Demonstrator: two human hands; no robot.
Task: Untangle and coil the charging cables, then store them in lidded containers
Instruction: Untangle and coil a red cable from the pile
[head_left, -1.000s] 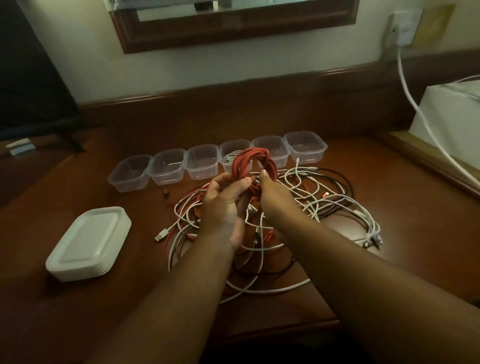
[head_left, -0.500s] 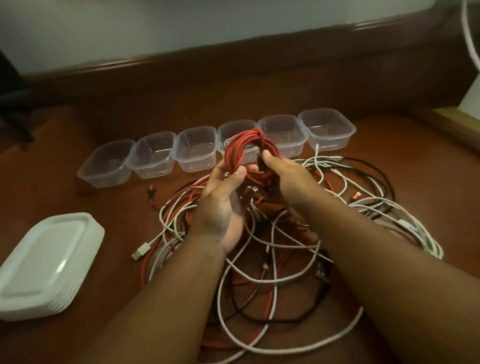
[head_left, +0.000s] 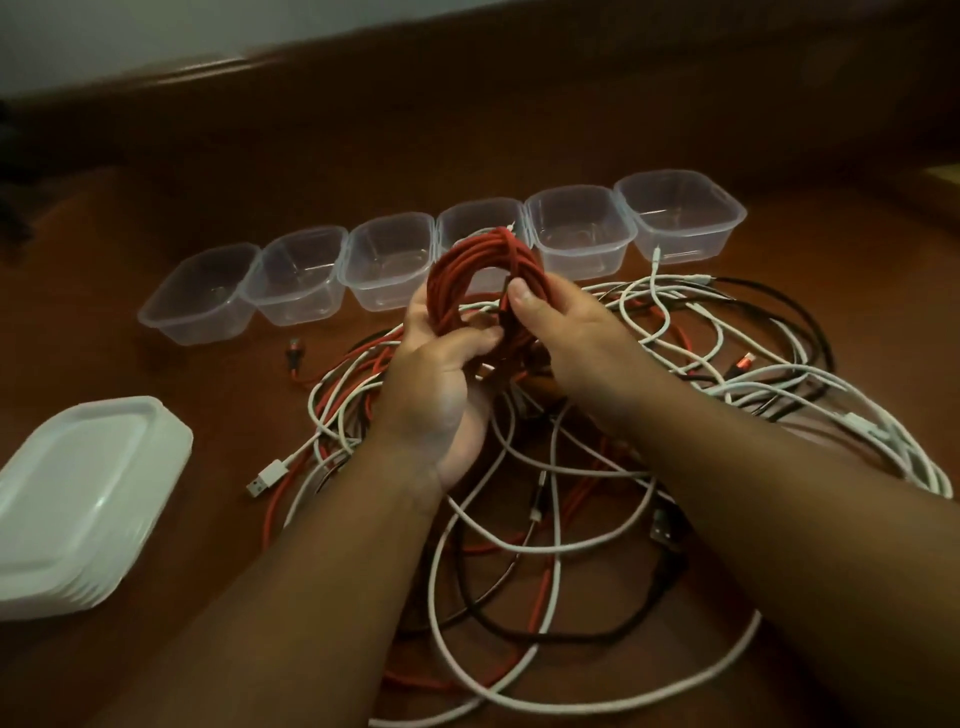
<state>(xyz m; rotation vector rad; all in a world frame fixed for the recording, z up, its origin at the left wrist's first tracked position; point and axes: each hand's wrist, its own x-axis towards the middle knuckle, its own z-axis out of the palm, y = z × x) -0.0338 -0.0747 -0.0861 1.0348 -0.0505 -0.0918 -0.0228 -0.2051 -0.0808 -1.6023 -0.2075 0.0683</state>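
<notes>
Red braided cable, wound into a coil (head_left: 485, 280), stands upright between both hands: the left hand (head_left: 441, 384) curls its fingers round the coil's lower left side with the thumb pressed across the strands, while the right hand (head_left: 566, 338) pinches the right side, thumb on top. Just beyond the fingertips runs a row of clear plastic containers (head_left: 576, 234); beneath the palms sprawls the tangle of white, black and red cables (head_left: 597, 467). A stack of lids (head_left: 78, 499) lies well left of the left hand. If either grip slackens, the springy loops could fan open or snag the tangle below.
</notes>
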